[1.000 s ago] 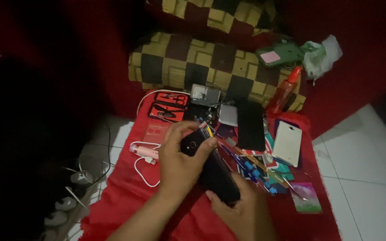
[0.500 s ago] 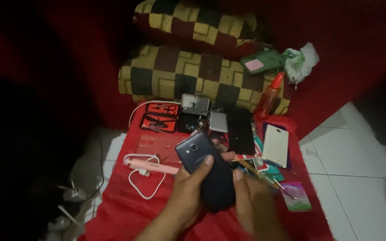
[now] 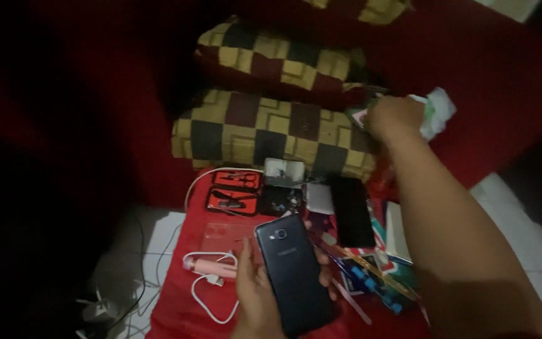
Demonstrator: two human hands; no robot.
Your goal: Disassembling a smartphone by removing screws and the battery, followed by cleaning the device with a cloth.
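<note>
Phone (image 3: 295,276) in left hand (image 3: 255,301); right hand (image 3: 395,116) over checkered cushion (image 3: 265,129)

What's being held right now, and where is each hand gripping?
The left hand holds a dark smartphone, back up, gripped around its long side edges. The right hand reaches to the cushion's far end; whether it grips anything cannot be told.

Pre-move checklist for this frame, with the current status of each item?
1. Left hand grips the dark phone, back side up: ok.
2. Right hand is at the items on the checked cushion: ok.
3. What the right hand holds: cannot tell.
4. Tool case lies open on the red cloth: ok.
5. White cable is free of the phone: ok.
</note>
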